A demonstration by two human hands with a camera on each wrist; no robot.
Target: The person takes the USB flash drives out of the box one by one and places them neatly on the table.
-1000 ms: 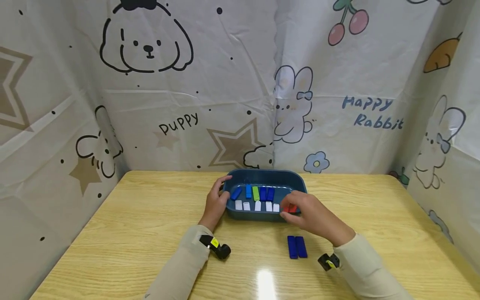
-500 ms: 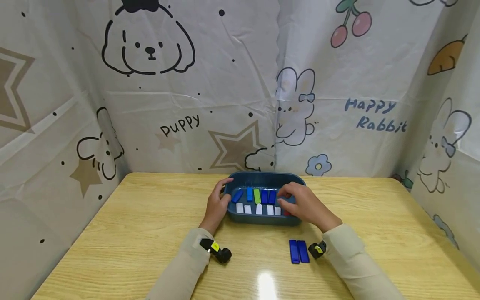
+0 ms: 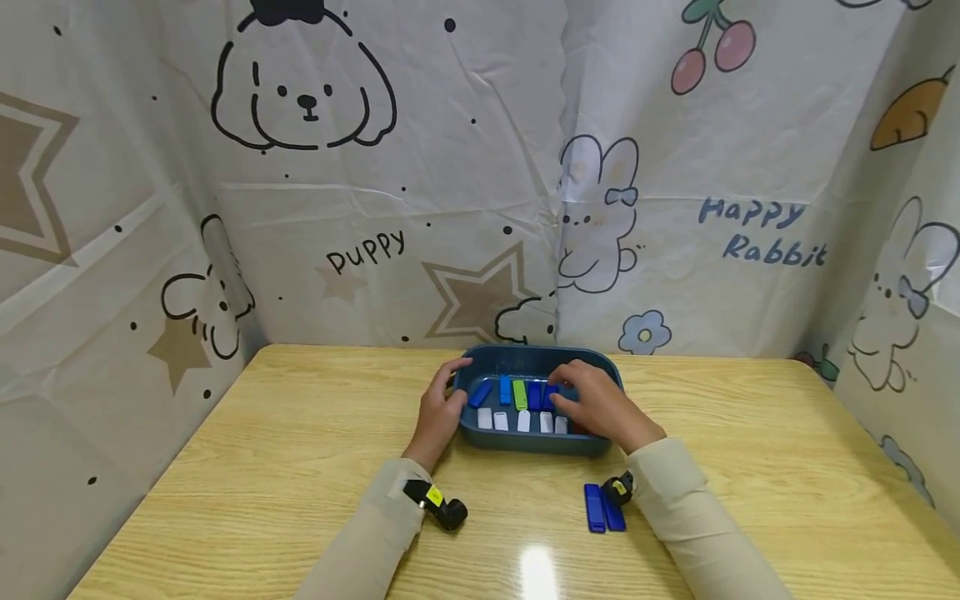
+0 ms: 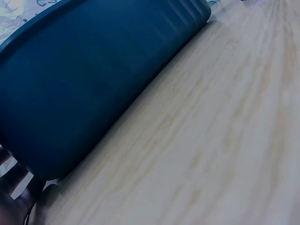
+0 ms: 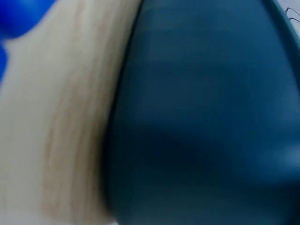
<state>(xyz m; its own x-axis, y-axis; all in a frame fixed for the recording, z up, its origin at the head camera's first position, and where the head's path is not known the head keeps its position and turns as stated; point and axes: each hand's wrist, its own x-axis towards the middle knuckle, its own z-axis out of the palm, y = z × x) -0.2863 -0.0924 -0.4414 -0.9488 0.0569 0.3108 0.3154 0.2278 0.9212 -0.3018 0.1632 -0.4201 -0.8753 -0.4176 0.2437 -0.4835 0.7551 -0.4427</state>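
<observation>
Head view: from above the near side, facing forward and down, well back; frames table (image 3: 300,467), bin (image 3: 525,442), far curtain (image 3: 450,175). Left wrist cam (image 3: 452,514) and right wrist cam (image 3: 617,490): low, tilted, close on bin's outer wall. All three share bin and table; head and right wrist share blue blocks (image 3: 594,510).

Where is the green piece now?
In the head view, the green piece lies inside the tray, in the far row, between a light-blue piece at left and a dark-blue piece at right.
</observation>
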